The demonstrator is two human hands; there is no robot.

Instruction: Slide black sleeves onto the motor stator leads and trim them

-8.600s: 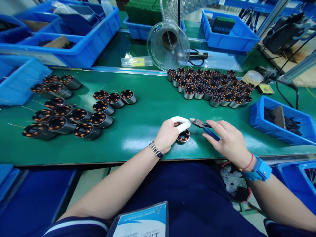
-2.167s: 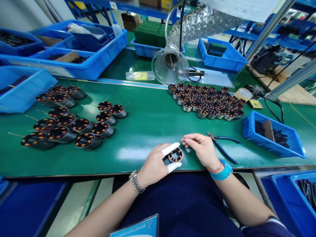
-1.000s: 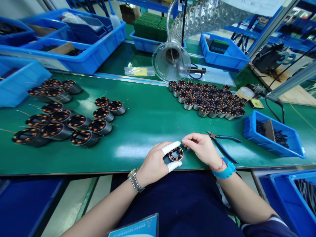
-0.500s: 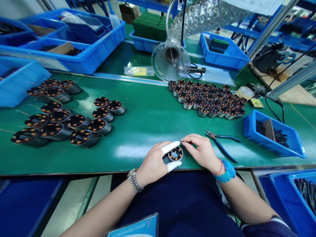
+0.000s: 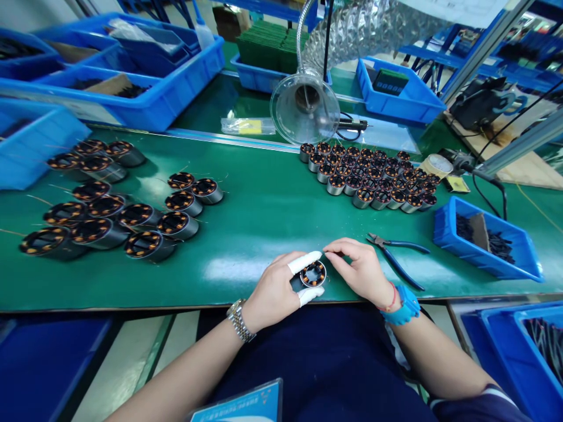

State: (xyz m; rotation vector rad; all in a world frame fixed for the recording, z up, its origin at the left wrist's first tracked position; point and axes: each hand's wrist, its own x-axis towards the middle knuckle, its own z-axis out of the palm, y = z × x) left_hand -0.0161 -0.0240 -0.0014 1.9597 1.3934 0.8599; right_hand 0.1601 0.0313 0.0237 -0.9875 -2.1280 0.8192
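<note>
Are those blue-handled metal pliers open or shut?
Open: the blue-handled metal pliers lie on the green tabletop with their handles spread apart in a wide V.

Left hand (image 5: 273, 288): white covers (image 5: 305, 263) on thumb and one finger
Watch (image 5: 241, 323): silver and gold-toned links, left wrist
Right hand (image 5: 359, 268): thin red cord (image 5: 392, 296) at wrist
Band (image 5: 403, 306): bright blue, wide, wavy-edged, right wrist
Shirt (image 5: 329, 363): dark navy
Right sleeve (image 5: 477, 405): navy, pale stripe near hem
Badge (image 5: 246, 404): blue and white, small orange mark, lettering too small to read
</note>
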